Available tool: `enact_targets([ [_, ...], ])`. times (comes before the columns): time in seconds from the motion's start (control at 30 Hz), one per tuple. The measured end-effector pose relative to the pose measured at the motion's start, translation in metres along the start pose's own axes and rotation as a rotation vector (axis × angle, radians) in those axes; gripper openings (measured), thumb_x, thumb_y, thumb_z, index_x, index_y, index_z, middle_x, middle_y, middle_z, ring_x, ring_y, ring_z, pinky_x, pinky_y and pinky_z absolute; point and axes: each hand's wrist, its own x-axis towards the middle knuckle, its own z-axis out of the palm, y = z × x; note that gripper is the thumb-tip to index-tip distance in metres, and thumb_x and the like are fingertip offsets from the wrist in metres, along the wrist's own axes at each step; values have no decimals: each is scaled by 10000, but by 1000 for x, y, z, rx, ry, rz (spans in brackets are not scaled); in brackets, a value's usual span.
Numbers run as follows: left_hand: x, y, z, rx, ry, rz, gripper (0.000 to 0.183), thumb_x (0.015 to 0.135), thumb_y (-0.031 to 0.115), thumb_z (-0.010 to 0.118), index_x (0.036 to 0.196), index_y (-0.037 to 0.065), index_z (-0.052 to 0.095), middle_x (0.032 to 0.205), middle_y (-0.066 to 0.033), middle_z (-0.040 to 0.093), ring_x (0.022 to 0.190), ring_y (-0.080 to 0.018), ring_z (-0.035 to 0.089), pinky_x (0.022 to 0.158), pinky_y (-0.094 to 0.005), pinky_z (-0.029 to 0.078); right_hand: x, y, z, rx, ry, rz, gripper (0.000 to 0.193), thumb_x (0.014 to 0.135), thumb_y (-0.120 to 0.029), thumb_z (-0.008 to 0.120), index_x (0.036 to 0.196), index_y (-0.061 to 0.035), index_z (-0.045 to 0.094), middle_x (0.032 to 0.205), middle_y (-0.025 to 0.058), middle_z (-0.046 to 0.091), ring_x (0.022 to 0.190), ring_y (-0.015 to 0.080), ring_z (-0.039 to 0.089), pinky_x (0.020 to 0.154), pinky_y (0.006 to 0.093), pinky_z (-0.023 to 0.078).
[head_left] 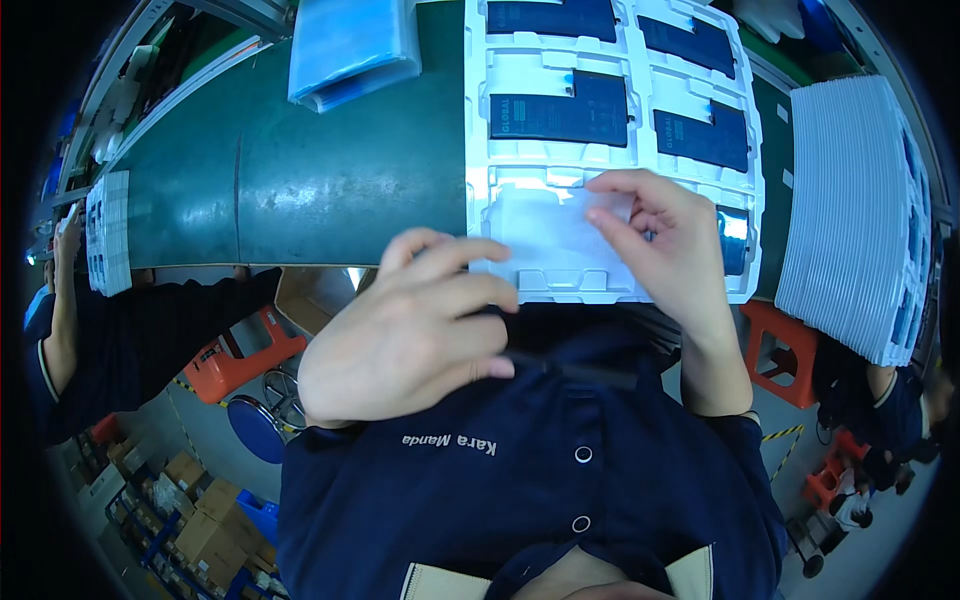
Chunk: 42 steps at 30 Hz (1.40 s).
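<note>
A white moulded plastic tray (478, 150) lies in front of me, with flat black L-shaped battery packs (560, 112) in several of its compartments. Over the near left compartment is a thin translucent whitish sheet (560, 228). My right hand (668, 232) has its thumb and index finger curled at the sheet's right edge, pinching it. At the tray's near left edge hovers my left hand (420, 325), fingers apart and nothing visible in them. Its fingertips come close to the sheet; whether they touch is unclear. My right hand partly hides a dark shiny pack (733, 240) at the near right.
Clear bluish plastic bags (355, 50) are piled on the green work surface (330, 170). A tall stack of white trays (845, 220) stands at the right, a smaller stack (112, 235) far left. Other people sit at both sides. An open carton (310, 298) is below the table edge.
</note>
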Motion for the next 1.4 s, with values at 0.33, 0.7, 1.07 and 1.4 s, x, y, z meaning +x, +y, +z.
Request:
enact_targets([
  [0.33,8,-5,15,-54,70,-21,266,765,244,719,675,29,592,1367,-196,480,1275,-343,454,1055,-544,224,1,-6,-8,-71,-114,-33,177,779,-34,700,955,-26,680,841,99,680,547,146,579,520,243,459],
  [0.7,11,-8,18,-87,39,-9,245,770,225,713,683,22,608,1354,-194,491,1267,-342,462,1060,-538,225,3,-1,-9,4,-177,-6,191,760,24,710,949,2,685,838,43,670,558,31,443,500,184,362],
  [1.07,14,-11,20,-52,-16,-40,237,785,207,699,687,23,585,1327,-142,533,1241,-294,495,1046,-515,244,2,2,-3,-206,-160,-189,233,748,-7,709,978,-29,681,858,79,671,532,122,531,491,232,422],
  [1.4,32,-31,22,11,145,-54,276,815,342,663,871,73,701,1379,-128,449,1402,-423,183,1090,-566,108,11,6,-25,-445,115,-392,350,780,11,656,1121,-59,622,1079,122,605,945,268,607,777,341,492],
])
